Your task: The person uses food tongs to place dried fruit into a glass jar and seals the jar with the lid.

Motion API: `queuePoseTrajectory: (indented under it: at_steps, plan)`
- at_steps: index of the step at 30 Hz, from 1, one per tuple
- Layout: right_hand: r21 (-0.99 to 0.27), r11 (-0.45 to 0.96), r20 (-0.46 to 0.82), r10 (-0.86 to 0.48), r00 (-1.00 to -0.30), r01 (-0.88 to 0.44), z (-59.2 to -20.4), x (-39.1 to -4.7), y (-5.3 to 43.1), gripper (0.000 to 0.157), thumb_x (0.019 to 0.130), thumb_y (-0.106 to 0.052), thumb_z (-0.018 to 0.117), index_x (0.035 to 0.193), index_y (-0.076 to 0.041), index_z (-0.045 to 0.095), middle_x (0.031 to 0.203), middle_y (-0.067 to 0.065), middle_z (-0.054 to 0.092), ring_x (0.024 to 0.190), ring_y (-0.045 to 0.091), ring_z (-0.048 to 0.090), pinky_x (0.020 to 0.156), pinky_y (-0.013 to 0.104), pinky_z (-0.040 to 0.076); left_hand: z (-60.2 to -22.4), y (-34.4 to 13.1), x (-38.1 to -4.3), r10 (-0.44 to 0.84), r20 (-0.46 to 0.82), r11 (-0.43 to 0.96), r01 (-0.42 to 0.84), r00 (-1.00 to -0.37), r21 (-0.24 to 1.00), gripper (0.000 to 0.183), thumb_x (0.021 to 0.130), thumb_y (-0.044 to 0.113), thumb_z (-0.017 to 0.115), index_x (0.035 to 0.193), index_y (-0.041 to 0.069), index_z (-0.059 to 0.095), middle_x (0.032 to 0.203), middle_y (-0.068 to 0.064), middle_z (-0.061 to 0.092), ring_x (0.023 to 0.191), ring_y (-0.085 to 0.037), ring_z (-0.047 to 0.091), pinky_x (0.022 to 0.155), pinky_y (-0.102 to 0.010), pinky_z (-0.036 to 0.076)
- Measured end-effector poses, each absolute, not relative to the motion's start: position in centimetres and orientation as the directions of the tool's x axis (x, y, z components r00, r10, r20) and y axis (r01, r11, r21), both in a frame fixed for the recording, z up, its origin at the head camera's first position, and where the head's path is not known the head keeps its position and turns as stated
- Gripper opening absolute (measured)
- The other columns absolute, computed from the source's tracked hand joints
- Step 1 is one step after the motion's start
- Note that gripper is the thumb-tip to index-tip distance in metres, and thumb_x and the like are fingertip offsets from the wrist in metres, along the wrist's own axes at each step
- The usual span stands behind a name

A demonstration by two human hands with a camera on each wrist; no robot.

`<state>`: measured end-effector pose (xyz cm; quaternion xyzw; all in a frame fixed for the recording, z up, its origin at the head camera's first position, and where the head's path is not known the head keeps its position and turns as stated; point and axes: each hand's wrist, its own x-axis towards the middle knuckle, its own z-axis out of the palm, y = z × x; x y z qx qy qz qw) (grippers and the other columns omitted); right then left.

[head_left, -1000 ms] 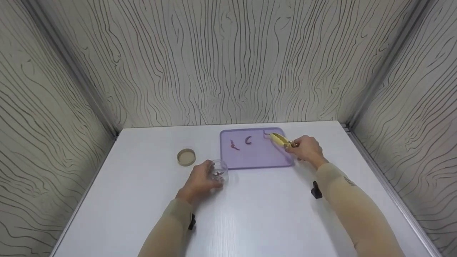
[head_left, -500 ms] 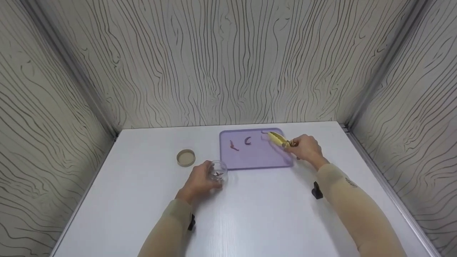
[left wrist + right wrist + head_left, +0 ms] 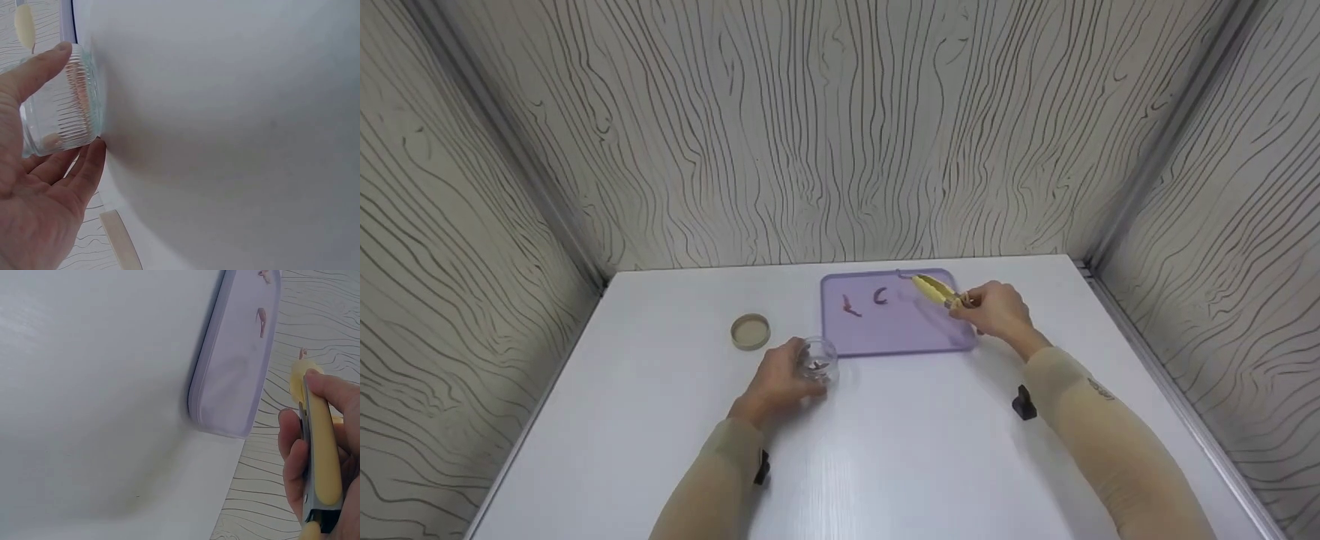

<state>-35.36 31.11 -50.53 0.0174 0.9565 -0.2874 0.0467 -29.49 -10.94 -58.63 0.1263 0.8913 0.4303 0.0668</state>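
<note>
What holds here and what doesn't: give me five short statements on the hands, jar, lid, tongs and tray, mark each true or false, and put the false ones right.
1. The left hand holds the jar. True.
2. The lid is on the jar. False: the lid lies on the table, apart from the jar.
3. The right hand holds the tongs. True.
4. The jar has nothing in it. False: reddish bits show inside.
5. Reddish pieces lie on the tray. True.
</note>
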Motion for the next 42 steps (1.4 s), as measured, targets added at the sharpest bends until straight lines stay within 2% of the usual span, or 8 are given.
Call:
queuePoseTrajectory:
  at_steps: [11, 20, 28, 36, 37, 42]
  plan:
    - [-0.571, 0.819, -0.113, -0.019, -0.993, 0.049, -49.8, -34.6, 30.1, 0.057, 0.1, -0.041, 0.085, 0.141, -0.004, 0.076, 0.115, 0.012, 0.082, 0.082, 0.017, 0.073, 0.066, 0.025, 0.055, -58.6, -10.8, -29.7, 0.27, 0.007, 0.634, 0.183, -0.963, 0.752, 0.083, 0.081, 0.022, 0.098, 0.151, 0.001, 0.059, 0.144, -0.019, 0.074, 0.141, -0.041, 0.068, 0.128, -0.058, 0.052]
    - [-0.582, 0.813, -0.075, -0.066, -0.995, -0.01, -49.2, -33.8, 29.1, 0.052, 0.1, -0.038, 0.085, 0.139, -0.006, 0.078, 0.117, 0.013, 0.082, 0.083, 0.017, 0.074, 0.068, 0.025, 0.06, -58.7, -10.8, -29.8, 0.271, -0.004, 0.633, 0.175, -0.963, 0.754, 0.084, 0.081, 0.023, 0.099, 0.151, 0.001, 0.059, 0.144, -0.02, 0.074, 0.14, -0.041, 0.069, 0.127, -0.057, 0.053]
    - [-0.586, 0.804, -0.018, -0.135, -0.991, -0.099, -49.1, -33.1, 28.0, 0.048, 0.099, -0.036, 0.086, 0.136, -0.006, 0.08, 0.114, 0.015, 0.085, 0.074, 0.014, 0.075, 0.063, 0.025, 0.06, -58.6, -10.9, -29.6, 0.279, -0.004, 0.607, 0.173, -0.96, 0.776, 0.081, 0.081, 0.017, 0.097, 0.15, -0.002, 0.059, 0.144, -0.021, 0.074, 0.141, -0.042, 0.069, 0.129, -0.06, 0.051]
    - [-0.598, 0.796, -0.026, -0.138, -0.99, -0.095, -49.0, -32.5, 27.6, 0.044, 0.097, -0.035, 0.087, 0.13, -0.006, 0.083, 0.111, 0.013, 0.086, 0.073, 0.013, 0.073, 0.062, 0.025, 0.06, -58.6, -10.9, -29.5, 0.282, -0.007, 0.589, 0.167, -0.959, 0.791, 0.079, 0.081, 0.018, 0.095, 0.149, -0.002, 0.06, 0.143, -0.022, 0.074, 0.14, -0.044, 0.069, 0.128, -0.06, 0.051]
    - [-0.601, 0.794, -0.027, -0.14, -0.99, -0.096, -48.9, -32.4, 27.5, 0.043, 0.097, -0.035, 0.087, 0.13, -0.007, 0.083, 0.111, 0.012, 0.086, 0.072, 0.012, 0.073, 0.062, 0.025, 0.06, -59.5, -11.3, -30.1, 0.302, 0.023, 0.573, 0.2, -0.953, 0.794, 0.079, 0.081, 0.021, 0.096, 0.148, -0.001, 0.061, 0.142, -0.02, 0.075, 0.139, -0.04, 0.07, 0.128, -0.056, 0.052]
    - [-0.614, 0.782, -0.029, -0.154, -0.988, -0.104, -48.6, -32.1, 27.1, 0.043, 0.096, -0.035, 0.088, 0.129, -0.008, 0.084, 0.11, 0.011, 0.086, 0.071, 0.012, 0.072, 0.062, 0.025, 0.059, -59.6, -11.4, -30.2, 0.302, 0.037, 0.57, 0.211, -0.953, 0.794, 0.078, 0.081, 0.021, 0.096, 0.148, 0.0, 0.061, 0.142, -0.02, 0.075, 0.138, -0.04, 0.07, 0.127, -0.056, 0.053]
